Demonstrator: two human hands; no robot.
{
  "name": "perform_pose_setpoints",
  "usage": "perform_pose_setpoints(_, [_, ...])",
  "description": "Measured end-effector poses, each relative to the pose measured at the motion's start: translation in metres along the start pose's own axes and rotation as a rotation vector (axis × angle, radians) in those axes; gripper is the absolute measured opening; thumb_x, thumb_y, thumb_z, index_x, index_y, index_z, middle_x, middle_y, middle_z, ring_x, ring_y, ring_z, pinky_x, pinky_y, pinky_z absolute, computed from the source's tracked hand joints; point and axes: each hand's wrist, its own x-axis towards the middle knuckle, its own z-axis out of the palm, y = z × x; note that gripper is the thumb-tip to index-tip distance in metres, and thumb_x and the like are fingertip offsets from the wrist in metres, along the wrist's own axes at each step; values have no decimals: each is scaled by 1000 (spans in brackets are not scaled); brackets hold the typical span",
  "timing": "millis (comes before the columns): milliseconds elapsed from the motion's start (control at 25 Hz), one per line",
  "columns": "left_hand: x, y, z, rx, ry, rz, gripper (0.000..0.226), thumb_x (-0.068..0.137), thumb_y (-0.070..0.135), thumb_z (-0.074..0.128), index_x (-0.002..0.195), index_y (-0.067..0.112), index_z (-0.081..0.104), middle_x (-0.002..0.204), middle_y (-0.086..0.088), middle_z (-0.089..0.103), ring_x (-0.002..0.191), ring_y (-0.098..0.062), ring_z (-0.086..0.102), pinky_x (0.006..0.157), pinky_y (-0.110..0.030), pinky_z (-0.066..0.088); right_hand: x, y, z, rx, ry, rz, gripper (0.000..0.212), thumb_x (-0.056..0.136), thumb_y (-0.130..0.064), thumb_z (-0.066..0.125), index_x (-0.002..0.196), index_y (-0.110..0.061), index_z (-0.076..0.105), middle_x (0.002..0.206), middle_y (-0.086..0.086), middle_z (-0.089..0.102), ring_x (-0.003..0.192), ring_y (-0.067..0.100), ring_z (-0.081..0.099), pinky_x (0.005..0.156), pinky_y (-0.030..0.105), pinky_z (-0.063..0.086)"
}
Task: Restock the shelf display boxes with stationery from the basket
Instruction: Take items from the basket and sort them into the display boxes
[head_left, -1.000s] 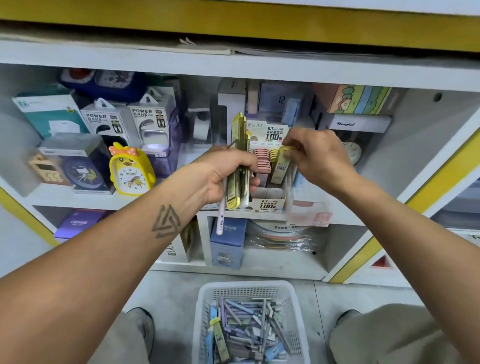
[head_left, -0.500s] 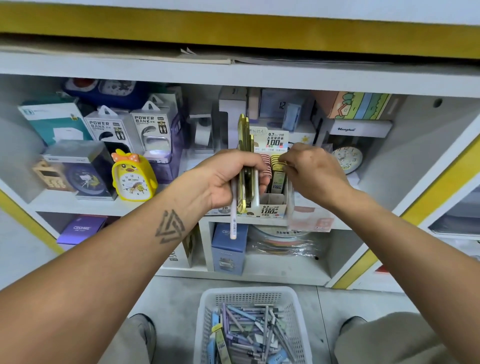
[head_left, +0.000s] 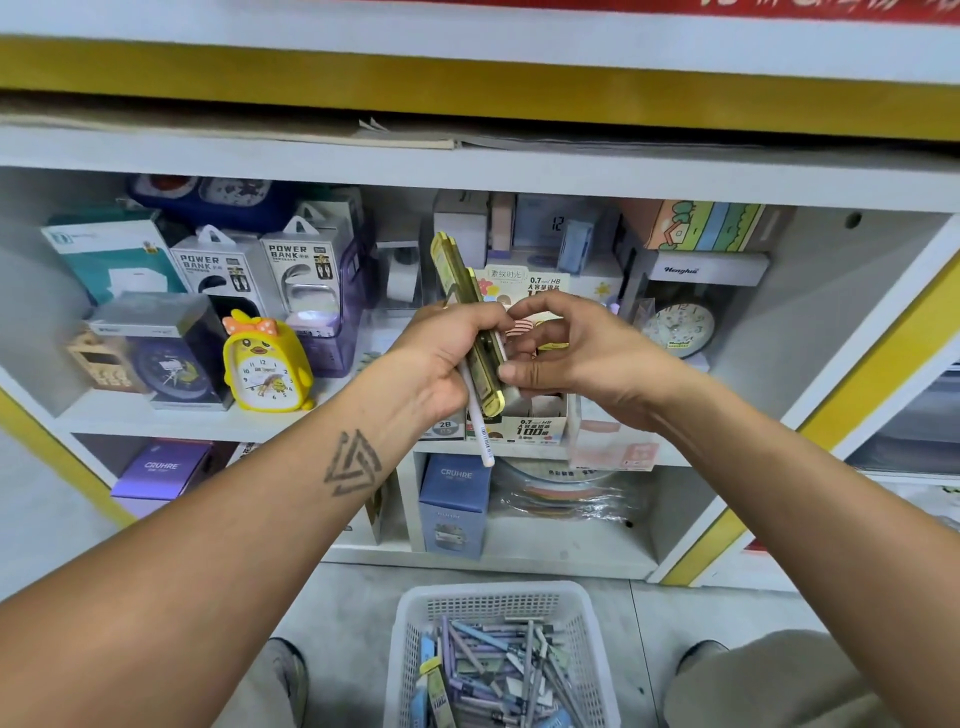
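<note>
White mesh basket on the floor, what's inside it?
The white mesh plastic basket holds a loose heap of pastel pens and a yellow-capped lead case. Its lower layers and bottom are covered.

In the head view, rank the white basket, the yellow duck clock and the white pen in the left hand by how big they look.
1. White basket, though it is nearest the camera and cut off by the frame.
2. Yellow duck clock.
3. White pen, partly hidden by the left hand.
</note>
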Motion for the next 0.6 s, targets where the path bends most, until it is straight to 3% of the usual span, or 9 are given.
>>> perform_pose_setpoints(120, [-2, 1, -1, -35, 8, 13, 18, 79, -10, 62, 97, -5, 60, 66, -20, 61, 54, -31, 67, 52, -39, 57, 0, -1, -3, 9, -42, 9, 63, 75, 8, 80, 130, -10, 55, 91, 11, 61, 75, 19, 65, 72, 35, 63])
perform_pose_setpoints(280, [-6, 7, -6, -40, -27, -10, 28, 82, -6, 59, 109, -4, 60, 94, -30, 65, 67, -34, 70, 57, -42, 59, 4, 1, -3, -1, -79, -26, 67, 75, 18, 76, 132, -12, 56, 89, 8, 65, 71, 15, 67, 71, 29, 60])
perform_pose_setpoints(440, [-1, 23, -24, -27, 45, 55, 12, 83, -4, 59, 95, -3, 60, 84, -23, 62, 76, -33, 68, 73, -47, 61, 9, 2, -1, -38, -108, -45, 75, 75, 19, 74, 137, -19, 56, 116, 14, 69, 81, 21, 70, 77, 32, 61])
perform_pose_setpoints(520, [-2, 30, -37, -9, 92, 68, 9, 85, -5, 58, 94, -5, 58, 71, -20, 62, 68, -31, 70, 71, -43, 62, 14, 2, 6, -102, -118, -68, 74, 77, 18, 74, 136, -25, 59, 113, 15, 66, 85, 27, 66, 87, 41, 60])
perform_pose_setpoints(600, [-6, 35, -50, 9, 119, 43, 5, 86, -6, 57, 91, -4, 55, 59, -16, 62, 61, -29, 70, 60, -35, 62, 19, -1, 15, -143, -88, -96, 64, 78, 15, 74, 125, -28, 67, 99, 10, 57, 79, 26, 61, 86, 41, 57])
